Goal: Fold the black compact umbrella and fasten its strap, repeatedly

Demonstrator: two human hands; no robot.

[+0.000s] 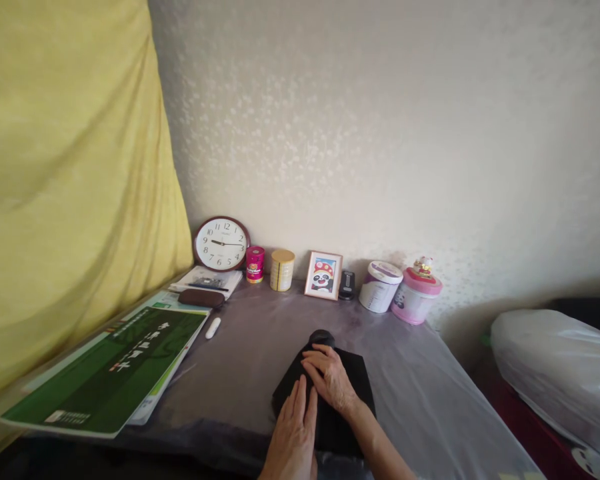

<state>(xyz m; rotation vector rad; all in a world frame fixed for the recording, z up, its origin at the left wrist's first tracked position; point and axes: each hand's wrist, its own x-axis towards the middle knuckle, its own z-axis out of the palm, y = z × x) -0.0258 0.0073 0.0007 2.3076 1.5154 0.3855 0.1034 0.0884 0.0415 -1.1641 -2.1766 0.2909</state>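
Garment (pixel 354 375), black and apparently folded, lies on the gray table cover (pixel 245 373), nearer us than the panda picture frame (pixel 323 275). We judge smoothing to be in hand; the next move calls for even pressure toward the edges. Left hand (pixel 296 415) and right hand (pixel 332 380) rest on it, fingers extended, clenching nothing; undersides we cannot verify.

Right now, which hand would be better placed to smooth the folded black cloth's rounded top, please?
Probably the right hand: its fingers lie nearest the rounded top of the folded black cloth; the left hand sits lower.
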